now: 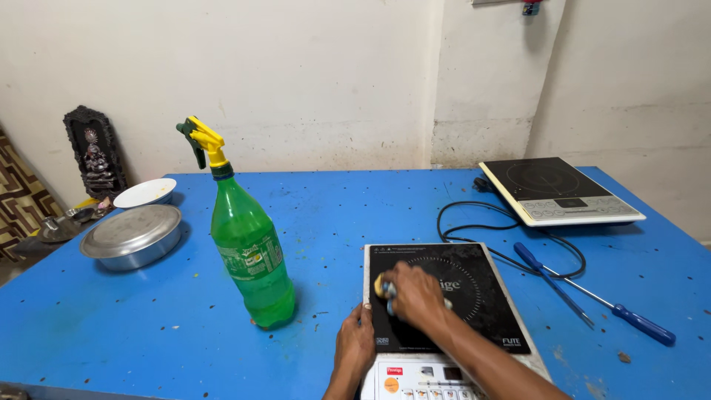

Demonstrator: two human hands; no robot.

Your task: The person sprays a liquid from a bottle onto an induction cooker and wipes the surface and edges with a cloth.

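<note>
Best w/ right hand fingers curled tight on yellow sponge, rubbing black glass of near induction cooktop in small circles, left hand flat-fingered, bracing its left edge, holding nothing.

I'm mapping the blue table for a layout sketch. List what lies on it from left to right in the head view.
Steel lidded pan → green spray bottle → left hand → near cooktop, with the right hand rubbing a yellow sponge on it → two blue screwdrivers.

The right hand mostly hides a yellow sponge.
</note>
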